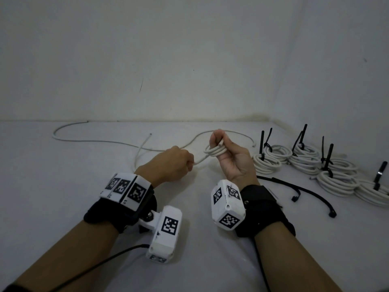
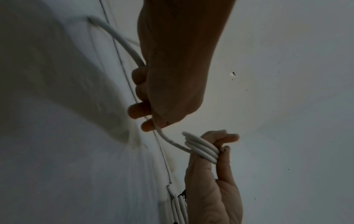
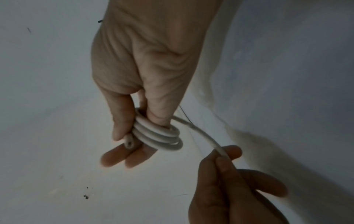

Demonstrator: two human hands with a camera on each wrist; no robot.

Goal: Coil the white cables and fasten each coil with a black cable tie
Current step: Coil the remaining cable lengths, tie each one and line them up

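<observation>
Several turns of white cable form a coil (image 1: 214, 152) (image 3: 159, 134) (image 2: 201, 150) wound round the fingers of my raised right hand (image 1: 219, 142) (image 3: 134, 136). The thumb presses the turns, and the cable's cut end (image 3: 129, 143) pokes out beside the fingers. From the coil the cable (image 1: 200, 160) (image 3: 203, 136) runs left into my left hand (image 1: 187, 165) (image 2: 145, 115), which grips it in a fist just above the table. The slack (image 1: 139, 150) trails behind that hand. Two loose black cable ties (image 1: 294, 189) lie right of my right wrist.
A second long white cable (image 1: 101, 141) snakes across the table near the wall. Several finished coils (image 1: 271, 159) with upright black ties are piled at the right, near the corner. The white table (image 1: 63, 207) meets the wall close behind the hands.
</observation>
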